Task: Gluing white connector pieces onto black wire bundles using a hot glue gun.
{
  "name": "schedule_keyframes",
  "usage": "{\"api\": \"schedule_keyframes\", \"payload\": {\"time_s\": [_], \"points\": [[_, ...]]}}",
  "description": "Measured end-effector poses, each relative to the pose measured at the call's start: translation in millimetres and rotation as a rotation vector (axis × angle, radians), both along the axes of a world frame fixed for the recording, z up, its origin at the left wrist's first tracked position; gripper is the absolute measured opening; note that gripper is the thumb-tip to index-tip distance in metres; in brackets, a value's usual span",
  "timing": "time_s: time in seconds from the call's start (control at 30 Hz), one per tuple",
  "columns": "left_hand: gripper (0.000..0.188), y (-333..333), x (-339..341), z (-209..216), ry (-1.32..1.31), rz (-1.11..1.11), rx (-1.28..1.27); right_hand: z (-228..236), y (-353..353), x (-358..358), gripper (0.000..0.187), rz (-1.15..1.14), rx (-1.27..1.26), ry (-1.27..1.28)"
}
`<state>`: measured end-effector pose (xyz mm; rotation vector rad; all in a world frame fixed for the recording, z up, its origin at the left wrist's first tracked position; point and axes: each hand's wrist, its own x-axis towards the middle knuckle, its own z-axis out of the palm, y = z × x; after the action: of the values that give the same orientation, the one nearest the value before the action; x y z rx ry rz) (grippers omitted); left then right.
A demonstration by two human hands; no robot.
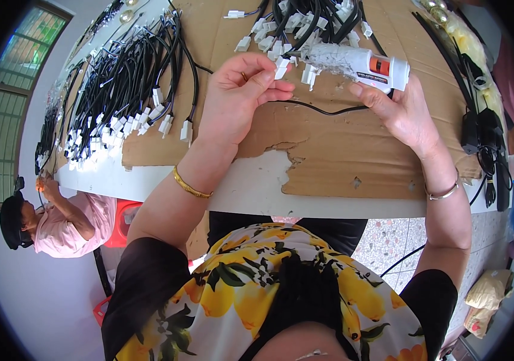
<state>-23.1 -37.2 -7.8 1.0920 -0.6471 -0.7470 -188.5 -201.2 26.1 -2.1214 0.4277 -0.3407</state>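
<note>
My left hand pinches a small white plug connector between thumb and fingertips above the cardboard. My right hand is wrapped round a white hot glue gun with an orange label patch. Whitish residue coats its front half. The narrow nozzle points left, close to the connector; whether they touch, I cannot tell. Beyond my hands lies a bundle of black cables with white connectors. A thin black cord runs across the cardboard between my hands.
Brown cardboard with a torn edge covers the white table. At left lies a large heap of black cables with white plugs. Black adapters and cords lie at right. Another person in pink works at far left.
</note>
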Motion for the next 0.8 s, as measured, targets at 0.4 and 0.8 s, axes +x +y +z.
{"api": "schedule_keyframes", "payload": {"time_s": [0.4,0.8], "points": [[0.004,-1.2,-6.5,3.0,-0.215,0.165,0.086,0.3,-0.1,-0.5,0.037,0.038,-0.047,-0.011],[0.013,-2.7,-3.3,2.1,-0.159,0.189,0.083,3.2,-1.3,-0.9,0.032,0.050,-0.076,0.031]]}}
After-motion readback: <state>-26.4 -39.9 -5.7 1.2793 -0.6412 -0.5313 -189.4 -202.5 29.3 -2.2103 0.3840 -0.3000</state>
